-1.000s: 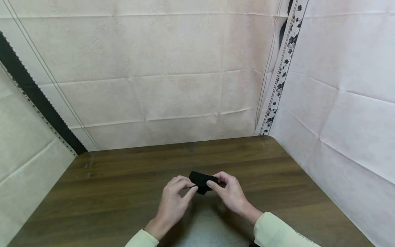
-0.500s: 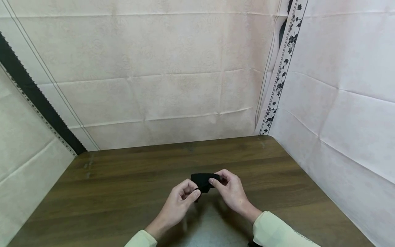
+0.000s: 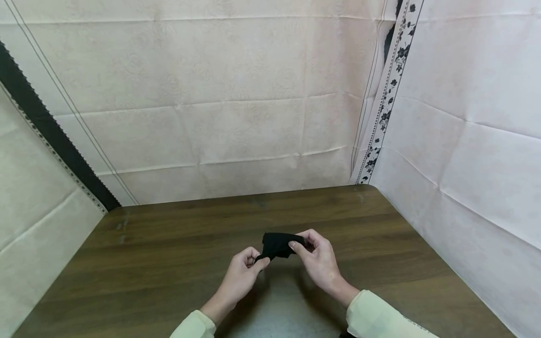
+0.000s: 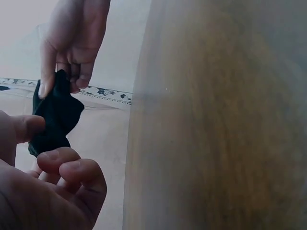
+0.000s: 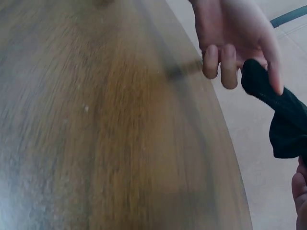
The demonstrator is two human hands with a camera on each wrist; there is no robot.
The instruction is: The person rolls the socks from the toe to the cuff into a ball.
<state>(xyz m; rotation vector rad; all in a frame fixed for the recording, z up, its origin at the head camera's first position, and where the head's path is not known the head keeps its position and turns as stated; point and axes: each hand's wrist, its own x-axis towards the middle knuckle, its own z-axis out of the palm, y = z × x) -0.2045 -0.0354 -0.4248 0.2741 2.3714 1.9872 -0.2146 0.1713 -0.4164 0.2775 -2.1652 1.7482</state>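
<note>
A small black piece of cloth (image 3: 279, 245), folded and sock-like, hangs stretched between the two hands above the table. My left hand (image 3: 240, 278) pinches its lower left corner between thumb and fingers. At the other end, my right hand (image 3: 323, 265) grips the cloth with the thumb in front. The left wrist view shows the cloth (image 4: 58, 112) with a wavy free edge. Seen from the right wrist, a narrow strip of the cloth (image 5: 288, 120) runs to the left thumb, and only the right hand's fingers (image 5: 301, 189) show at the edge.
Beneath the hands lies a brown wood-grain table (image 3: 169, 244). Pale creased sheeting (image 3: 236, 94) stands behind it and along both sides, with a floral border strip (image 3: 386, 103) at the right corner. A small dark object (image 3: 346, 334) shows under the right sleeve.
The left hand has shifted slightly left and now pulls the cloth's corner out into a narrow strip. The right hand has risen a little with its end of the cloth.
</note>
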